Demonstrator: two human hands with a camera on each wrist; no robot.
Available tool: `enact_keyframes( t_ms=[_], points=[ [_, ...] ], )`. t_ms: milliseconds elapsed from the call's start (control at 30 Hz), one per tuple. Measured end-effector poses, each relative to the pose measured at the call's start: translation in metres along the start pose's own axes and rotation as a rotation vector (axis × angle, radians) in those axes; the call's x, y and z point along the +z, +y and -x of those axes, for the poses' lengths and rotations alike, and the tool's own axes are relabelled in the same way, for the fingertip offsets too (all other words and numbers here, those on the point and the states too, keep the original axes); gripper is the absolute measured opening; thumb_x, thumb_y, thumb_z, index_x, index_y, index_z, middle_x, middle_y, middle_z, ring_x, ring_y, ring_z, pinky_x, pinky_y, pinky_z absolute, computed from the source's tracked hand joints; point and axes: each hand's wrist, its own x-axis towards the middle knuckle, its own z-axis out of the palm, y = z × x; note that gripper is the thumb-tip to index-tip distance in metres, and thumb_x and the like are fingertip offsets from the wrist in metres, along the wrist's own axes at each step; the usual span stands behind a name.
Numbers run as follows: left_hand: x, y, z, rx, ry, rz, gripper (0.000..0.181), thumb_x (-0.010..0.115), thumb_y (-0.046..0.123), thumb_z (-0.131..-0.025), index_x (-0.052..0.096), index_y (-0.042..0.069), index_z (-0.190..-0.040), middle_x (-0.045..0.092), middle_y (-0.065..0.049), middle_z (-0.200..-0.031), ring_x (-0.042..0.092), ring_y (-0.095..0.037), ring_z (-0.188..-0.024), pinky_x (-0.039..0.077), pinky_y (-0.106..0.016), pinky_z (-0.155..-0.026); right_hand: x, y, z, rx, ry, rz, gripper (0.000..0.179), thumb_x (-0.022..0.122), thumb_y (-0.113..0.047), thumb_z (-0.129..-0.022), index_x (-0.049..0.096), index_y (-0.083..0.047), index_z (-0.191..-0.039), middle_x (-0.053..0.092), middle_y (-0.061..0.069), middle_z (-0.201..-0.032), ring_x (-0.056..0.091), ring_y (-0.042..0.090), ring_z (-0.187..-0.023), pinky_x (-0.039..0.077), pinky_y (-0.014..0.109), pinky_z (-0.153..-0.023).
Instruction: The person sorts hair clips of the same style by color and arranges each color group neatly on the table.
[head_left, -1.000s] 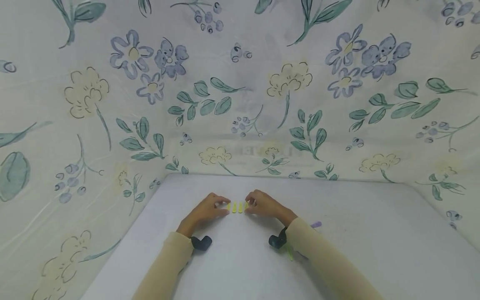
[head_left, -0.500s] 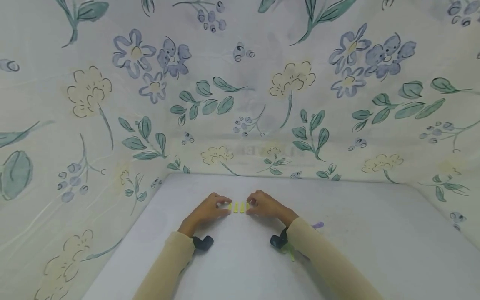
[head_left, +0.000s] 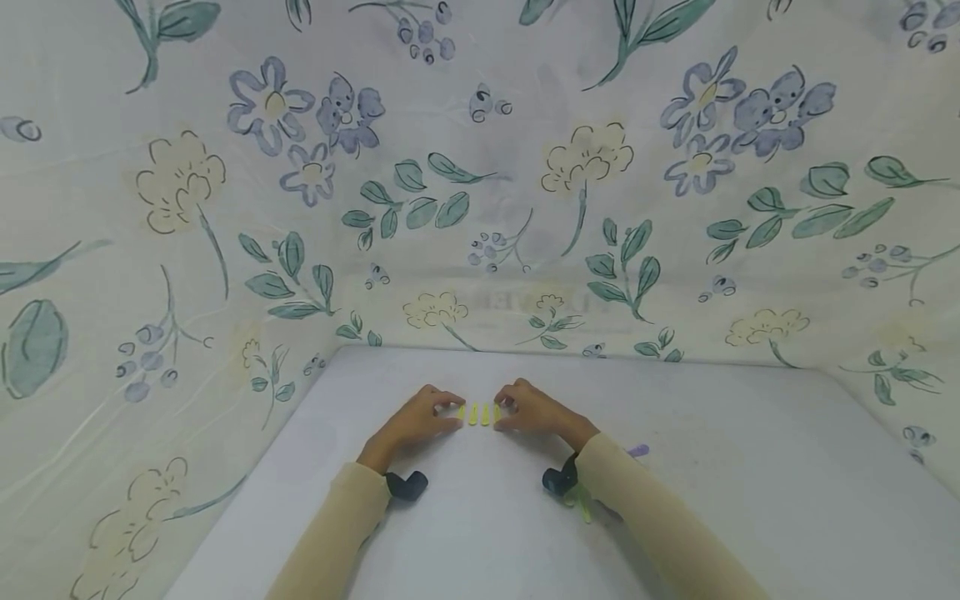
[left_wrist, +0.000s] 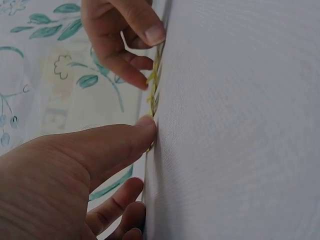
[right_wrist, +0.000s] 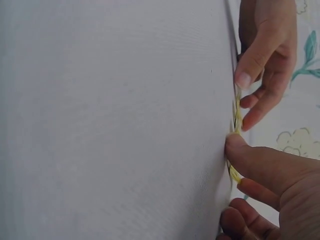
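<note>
Several small yellow hair clips stand side by side in a short row on the white table, two middle clips [head_left: 473, 415] showing between the hands. My left hand [head_left: 416, 417] holds the leftmost clip [head_left: 461, 412] by its ends, thumb at the near end and a finger at the far end. At the other end of the row, my right hand [head_left: 531, 408] grips the rightmost clip [head_left: 497, 413] the same way. In the right wrist view that yellow clip [right_wrist: 233, 173] shows between thumb and index finger. The left thumb [left_wrist: 145, 127] hides much of its clip in the left wrist view.
A purple piece [head_left: 638, 451] and a light green piece [head_left: 585, 508] lie partly hidden by the right forearm. Behind the white table [head_left: 750, 467] hangs a flowered cloth [head_left: 510, 183], which also runs along both sides. Each wrist wears a dark camera mount [head_left: 407, 486].
The head view has shifted very slightly. Both hands stay at the two ends of the row, and the clips keep their order and spacing.
</note>
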Motion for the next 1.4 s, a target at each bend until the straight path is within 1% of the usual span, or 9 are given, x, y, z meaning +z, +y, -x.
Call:
enact_keyframes(
  t_ms=[300, 500, 600, 700, 800, 900, 1067, 1233, 1400],
  points=[
    [0.001, 0.001, 0.0, 0.008, -0.006, 0.001, 0.037, 0.076, 0.035, -0.088, 0.069, 0.03, -0.124, 0.056, -0.005, -0.125, 0.055, -0.021, -0.102, 0.049, -0.045, -0.093, -0.001, 0.002, 0.002, 0.012, -0.009, -0.009, 0.052, 0.082, -0.031, -0.083, 0.061, -0.017, -0.128, 0.057, 0.004, -0.114, 0.055, 0.017, -0.097, 0.051, 0.035, -0.088],
    [-0.001, 0.0, -0.001, -0.027, 0.005, 0.015, 0.038, 0.075, 0.036, -0.088, 0.068, 0.031, -0.124, 0.056, -0.005, -0.127, 0.057, -0.023, -0.108, 0.048, -0.048, -0.097, -0.009, 0.004, 0.007, -0.049, -0.013, -0.038, 0.053, 0.082, -0.03, -0.084, 0.06, -0.015, -0.129, 0.058, 0.006, -0.116, 0.057, 0.018, -0.097, 0.051, 0.035, -0.087],
    [-0.001, 0.001, -0.001, -0.026, 0.005, 0.019, 0.038, 0.075, 0.035, -0.088, 0.068, 0.03, -0.125, 0.056, -0.006, -0.127, 0.057, -0.024, -0.108, 0.048, -0.048, -0.097, -0.016, 0.006, 0.014, -0.075, -0.007, -0.047, 0.052, 0.08, -0.03, -0.085, 0.06, -0.014, -0.131, 0.058, 0.006, -0.118, 0.059, 0.018, -0.099, 0.052, 0.035, -0.088],
    [-0.001, 0.002, -0.001, -0.019, -0.007, 0.025, 0.039, 0.075, 0.034, -0.088, 0.068, 0.028, -0.125, 0.056, -0.006, -0.128, 0.056, -0.024, -0.109, 0.048, -0.048, -0.098, -0.023, 0.011, 0.022, -0.082, 0.03, -0.062, 0.051, 0.078, -0.03, -0.088, 0.06, -0.013, -0.132, 0.059, 0.007, -0.119, 0.061, 0.018, -0.101, 0.054, 0.035, -0.087],
    [-0.001, 0.003, -0.001, -0.014, -0.015, 0.025, 0.039, 0.075, 0.034, -0.088, 0.067, 0.028, -0.126, 0.056, -0.006, -0.128, 0.056, -0.024, -0.109, 0.048, -0.047, -0.098, -0.03, 0.017, 0.032, -0.088, 0.088, -0.085, 0.049, 0.076, -0.028, -0.09, 0.059, -0.01, -0.132, 0.06, 0.009, -0.118, 0.063, 0.019, -0.101, 0.055, 0.035, -0.085],
    [-0.001, 0.003, -0.001, -0.023, -0.016, 0.029, 0.041, 0.075, 0.035, -0.088, 0.067, 0.029, -0.127, 0.056, -0.006, -0.129, 0.056, -0.024, -0.11, 0.047, -0.047, -0.098, -0.038, 0.024, 0.042, -0.103, 0.13, -0.103, 0.048, 0.074, -0.027, -0.091, 0.059, -0.007, -0.132, 0.061, 0.011, -0.119, 0.064, 0.02, -0.101, 0.054, 0.036, -0.085],
    [-0.001, 0.001, -0.001, -0.037, -0.014, 0.039, 0.042, 0.075, 0.034, -0.088, 0.066, 0.029, -0.128, 0.056, -0.006, -0.131, 0.055, -0.023, -0.108, 0.048, -0.046, -0.096, -0.046, 0.033, 0.06, -0.142, 0.176, -0.127, 0.046, 0.074, -0.024, -0.091, 0.059, -0.005, -0.131, 0.062, 0.014, -0.121, 0.063, 0.021, -0.101, 0.054, 0.037, -0.088],
    [-0.001, 0.003, -0.001, -0.039, -0.019, 0.041, 0.041, 0.075, 0.034, -0.088, 0.067, 0.028, -0.128, 0.056, -0.005, -0.13, 0.055, -0.023, -0.107, 0.048, -0.045, -0.094, -0.051, 0.042, 0.08, -0.146, 0.206, -0.142, 0.042, 0.073, -0.025, -0.092, 0.06, -0.01, -0.13, 0.062, 0.015, -0.121, 0.062, 0.018, -0.1, 0.054, 0.036, -0.088],
    [-0.001, 0.005, 0.0, -0.036, -0.012, 0.038, 0.04, 0.075, 0.033, -0.088, 0.067, 0.028, -0.128, 0.056, -0.005, -0.129, 0.055, -0.023, -0.106, 0.048, -0.045, -0.095, -0.058, 0.051, 0.102, -0.176, 0.242, -0.14, 0.042, 0.073, -0.022, -0.091, 0.06, -0.011, -0.129, 0.063, 0.015, -0.118, 0.063, 0.019, -0.1, 0.055, 0.038, -0.089]
  ],
)
